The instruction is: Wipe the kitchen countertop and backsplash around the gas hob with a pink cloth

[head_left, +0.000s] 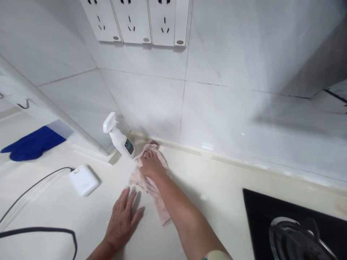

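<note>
My right hand (150, 164) presses a crumpled pale pink cloth (149, 184) onto the cream countertop (189, 187), close to the strip along the foot of the tiled wall. Its fingers lie over the bunched top of the cloth. My left hand (121, 224) rests flat on the countertop with fingers spread, holding nothing, just left of the cloth's lower end. A white spray bottle (118, 139) with a dark label stands by the wall corner, a little left of my right fingertips.
A blue oven mitt (32, 144) lies at the left, and a white plug adapter (84, 180) with a black cable sits nearer. A black gas hob (287, 227) with a metal burner fills the lower right. White wall sockets (135, 21) are set in the tiles above.
</note>
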The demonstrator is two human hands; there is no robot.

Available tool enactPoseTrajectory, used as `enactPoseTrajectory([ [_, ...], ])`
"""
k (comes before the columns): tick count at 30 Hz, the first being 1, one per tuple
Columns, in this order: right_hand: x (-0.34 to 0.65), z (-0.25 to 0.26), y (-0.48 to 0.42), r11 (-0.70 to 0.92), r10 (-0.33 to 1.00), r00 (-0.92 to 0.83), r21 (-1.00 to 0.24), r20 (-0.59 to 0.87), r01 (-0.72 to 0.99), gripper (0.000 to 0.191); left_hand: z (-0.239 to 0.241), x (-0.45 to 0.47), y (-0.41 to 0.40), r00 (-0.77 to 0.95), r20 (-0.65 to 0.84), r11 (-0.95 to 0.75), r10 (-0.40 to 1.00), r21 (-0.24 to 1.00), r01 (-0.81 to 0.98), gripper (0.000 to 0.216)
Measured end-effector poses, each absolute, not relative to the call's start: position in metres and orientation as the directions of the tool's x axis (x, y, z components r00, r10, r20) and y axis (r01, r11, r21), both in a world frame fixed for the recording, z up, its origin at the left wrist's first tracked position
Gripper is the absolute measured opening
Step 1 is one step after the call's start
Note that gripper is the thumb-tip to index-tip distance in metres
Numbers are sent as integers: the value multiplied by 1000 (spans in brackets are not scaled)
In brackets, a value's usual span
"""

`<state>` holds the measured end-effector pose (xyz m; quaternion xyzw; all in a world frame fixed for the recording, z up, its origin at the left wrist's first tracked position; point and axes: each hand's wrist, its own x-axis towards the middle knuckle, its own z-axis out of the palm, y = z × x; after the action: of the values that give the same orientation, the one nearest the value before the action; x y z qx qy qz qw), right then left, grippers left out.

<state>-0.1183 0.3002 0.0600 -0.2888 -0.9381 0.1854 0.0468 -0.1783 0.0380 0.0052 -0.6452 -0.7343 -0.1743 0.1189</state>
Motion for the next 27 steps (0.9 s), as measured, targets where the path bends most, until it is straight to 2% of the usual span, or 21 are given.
enactPoseTrajectory([
  [3, -130, 58, 302, 827, 442, -897, -387, 2, 407, 67, 2, -180, 36, -139, 414, 109, 900, 96, 989, 76],
  [5, -124, 60, 314, 840, 414, -910, -382, -8, 385, 64, 1, -182, 35, -141, 414, 108, 899, 101, 989, 73],
  [9, -92, 67, 348, 801, 497, -866, -354, -57, 483, 66, 3, -182, 34, -164, 401, 116, 901, 142, 983, 66],
  [13, -37, 62, 351, 732, 620, -784, -329, -41, 596, 66, 5, -181, 34, -180, 400, 123, 899, 164, 979, 58],
  [18, 98, 33, 318, 418, 905, -426, -194, 2, 887, 62, 4, -177, 36, -155, 405, 115, 901, 121, 986, 58],
  [21, 190, 14, 303, 165, 986, -159, -118, 54, 979, 62, 1, -173, 37, -141, 411, 121, 901, 76, 990, 59],
  [24, 237, 2, 301, -72, 995, 78, -94, 67, 993, 67, -2, -168, 37, -131, 423, 119, 897, 54, 991, 61],
  [25, 236, 1, 303, -91, 993, 98, -87, 73, 992, 68, -2, -167, 37, -130, 428, 119, 894, 53, 991, 63],
  [27, 210, 2, 309, -12, 996, 19, -73, 85, 997, 68, -3, -164, 36, -126, 440, 118, 889, 45, 992, 67],
])
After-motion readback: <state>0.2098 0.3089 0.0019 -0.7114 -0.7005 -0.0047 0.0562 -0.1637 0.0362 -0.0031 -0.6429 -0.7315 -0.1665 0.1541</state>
